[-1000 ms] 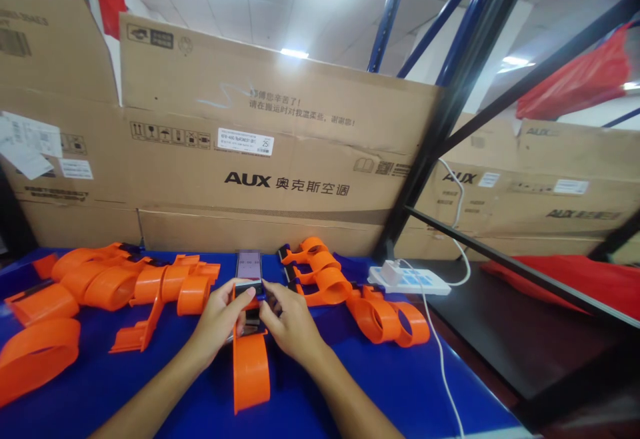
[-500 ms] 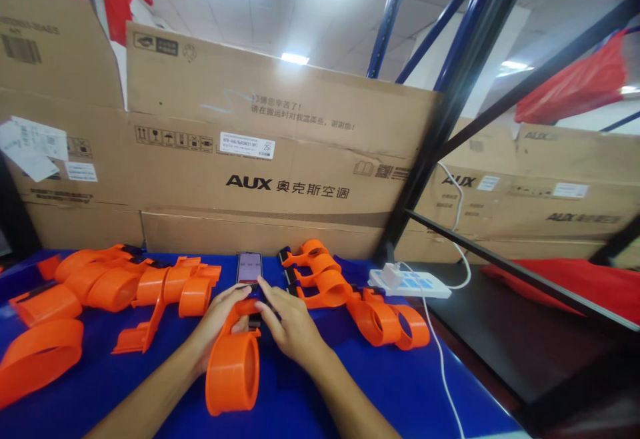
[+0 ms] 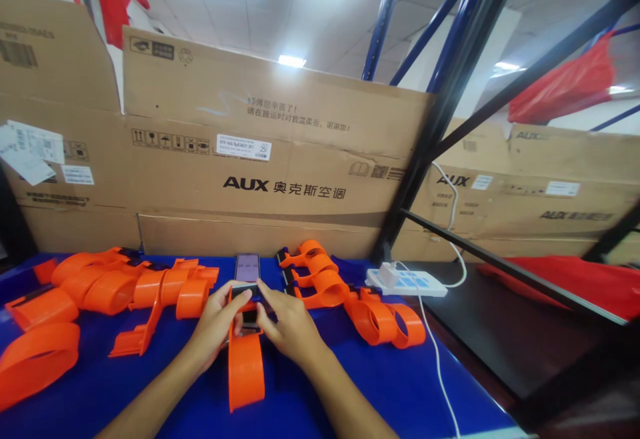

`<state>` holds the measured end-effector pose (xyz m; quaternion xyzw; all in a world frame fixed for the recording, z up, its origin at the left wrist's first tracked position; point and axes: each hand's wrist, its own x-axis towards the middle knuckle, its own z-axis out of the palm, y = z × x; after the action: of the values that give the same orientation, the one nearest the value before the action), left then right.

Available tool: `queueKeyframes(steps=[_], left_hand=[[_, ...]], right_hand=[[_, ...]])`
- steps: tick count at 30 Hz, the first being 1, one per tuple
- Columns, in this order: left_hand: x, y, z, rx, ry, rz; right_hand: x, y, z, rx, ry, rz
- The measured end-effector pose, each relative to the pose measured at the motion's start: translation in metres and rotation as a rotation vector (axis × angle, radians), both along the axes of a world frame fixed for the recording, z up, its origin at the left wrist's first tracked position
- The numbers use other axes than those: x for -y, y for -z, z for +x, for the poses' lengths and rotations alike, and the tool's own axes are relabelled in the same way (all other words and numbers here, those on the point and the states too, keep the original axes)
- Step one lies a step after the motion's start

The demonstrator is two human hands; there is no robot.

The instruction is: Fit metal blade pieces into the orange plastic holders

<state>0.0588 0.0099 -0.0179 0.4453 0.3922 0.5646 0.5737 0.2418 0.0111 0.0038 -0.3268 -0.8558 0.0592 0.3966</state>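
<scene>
Both hands hold one orange plastic piece (image 3: 247, 372) with a wide ring at its near end and a dark block (image 3: 246, 291) at its far end. My left hand (image 3: 215, 325) is closed around the far part, its thumb on the block. From the other side, my right hand (image 3: 289, 324) pinches the same end between thumb and fingers. The ring hangs toward me over the blue table surface (image 3: 295, 399). Just beyond the fingers stands a phone (image 3: 247, 267) with a lit screen. What the fingers cover underneath is hidden.
Several similar orange pieces (image 3: 110, 290) lie at the left, and more orange pieces (image 3: 327, 285) at the right. A white power strip (image 3: 425, 283) with a plug and white cable sits at the right edge. Cardboard (image 3: 200, 192) walls the back; a black rack post (image 3: 423, 145) rises at right.
The held orange piece has turned, so the ring now shows its outer side instead of its opening, slightly further right. My left thumb has moved onto the dark block.
</scene>
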Motion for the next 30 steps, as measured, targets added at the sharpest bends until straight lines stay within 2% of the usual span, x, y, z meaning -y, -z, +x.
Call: queueKeyframes(steps=[4,7,10,15,18,23,30], left_hand=[[-0.002,0.002,-0.003,-0.063,0.004,0.001],[0.001,-0.003,-0.005,-0.04,0.046,0.01],[0.002,-0.011,-0.008,-0.009,0.086,0.021],[-0.006,-0.007,-0.012,0.038,-0.055,0.007],[-0.012,0.0,-0.013,0.047,-0.081,-0.005],[-0.013,0.004,-0.012,-0.007,-0.076,0.016],[-0.01,0.003,-0.011,-0.041,-0.073,0.032]], right_hand=[[0.001,0.0,-0.003,0.001,-0.01,-0.008],[-0.002,-0.003,0.001,-0.085,0.017,-0.063],[-0.011,-0.007,0.013,-0.281,0.151,-0.139],[-0.028,-0.01,0.036,-0.421,0.393,-0.098],[-0.031,-0.007,0.037,-0.335,0.444,-0.075],[-0.029,-0.001,0.029,-0.062,0.4,-0.149],[-0.027,0.002,0.025,0.044,0.428,-0.177]])
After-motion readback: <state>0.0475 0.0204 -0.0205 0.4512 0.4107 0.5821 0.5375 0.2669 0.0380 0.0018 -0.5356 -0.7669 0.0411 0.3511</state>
